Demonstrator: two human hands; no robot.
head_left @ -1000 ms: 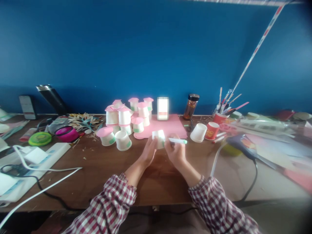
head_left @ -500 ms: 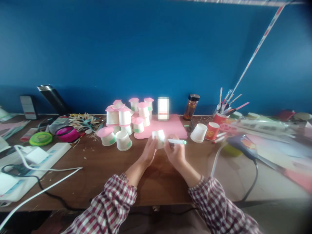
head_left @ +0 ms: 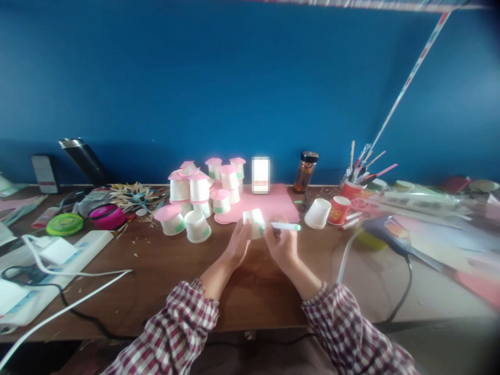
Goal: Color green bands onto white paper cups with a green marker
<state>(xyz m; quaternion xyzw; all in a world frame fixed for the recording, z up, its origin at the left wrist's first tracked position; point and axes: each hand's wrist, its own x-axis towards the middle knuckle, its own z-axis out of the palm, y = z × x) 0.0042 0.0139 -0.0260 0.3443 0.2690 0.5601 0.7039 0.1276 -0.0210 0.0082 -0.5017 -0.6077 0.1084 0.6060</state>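
My left hand [head_left: 239,240] is closed round the left side of a white paper cup [head_left: 254,221], held bottom-up and a little tilted, with some green on its lower right side. In my right hand [head_left: 283,244] is a white marker [head_left: 285,226] with a green end pointing right. Its tip end is toward the cup; whether it touches cannot be made out. Left of my hands stands a plain white paper cup [head_left: 197,226], upside down. Beside it is a cup with a pink paper top [head_left: 170,220] and a green patch.
Several pink-topped cups [head_left: 199,187] stand behind on the left. Pink paper [head_left: 273,204] lies beyond my hands. Rightward are a white cup [head_left: 317,213], a red cup [head_left: 338,210], an amber bottle [head_left: 306,172] and a glue gun [head_left: 385,234]. A power strip [head_left: 89,245] with cables lies left.
My right hand and the marker have shifted slightly right, away from the cup. More of the cup's green patch shows. My left hand still holds the cup.
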